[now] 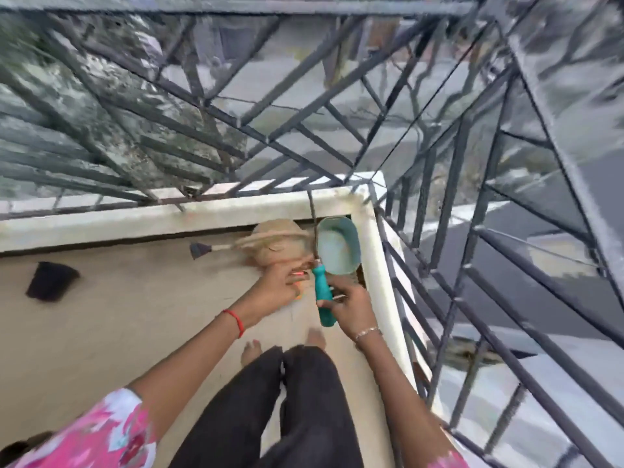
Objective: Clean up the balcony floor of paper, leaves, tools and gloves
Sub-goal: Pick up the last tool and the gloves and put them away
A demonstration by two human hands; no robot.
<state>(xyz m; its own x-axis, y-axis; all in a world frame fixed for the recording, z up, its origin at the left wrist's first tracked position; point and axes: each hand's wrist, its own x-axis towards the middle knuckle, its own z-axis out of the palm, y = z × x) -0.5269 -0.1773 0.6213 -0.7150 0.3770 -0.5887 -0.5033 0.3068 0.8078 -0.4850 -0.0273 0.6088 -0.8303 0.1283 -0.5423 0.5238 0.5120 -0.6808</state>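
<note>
At the balcony corner, the right grip (347, 305) is closed on a long tool (319, 285), fingers curled round the middle of its teal handle. The handle lies inside the grip. The thin metal shaft runs up and away past the teal tub (337, 246), probably to keep the point clear of the body. The left grip (280, 285) sits just beside the handle, near a tan round thing (270, 244). Something small and orange shows at its fingers, but blur hides whether it is held. Further out, a brush (200, 250) lies by the wall. What looks like a dark glove (50, 282) lies well apart on the floor (135, 332), not yet collected.
</note>
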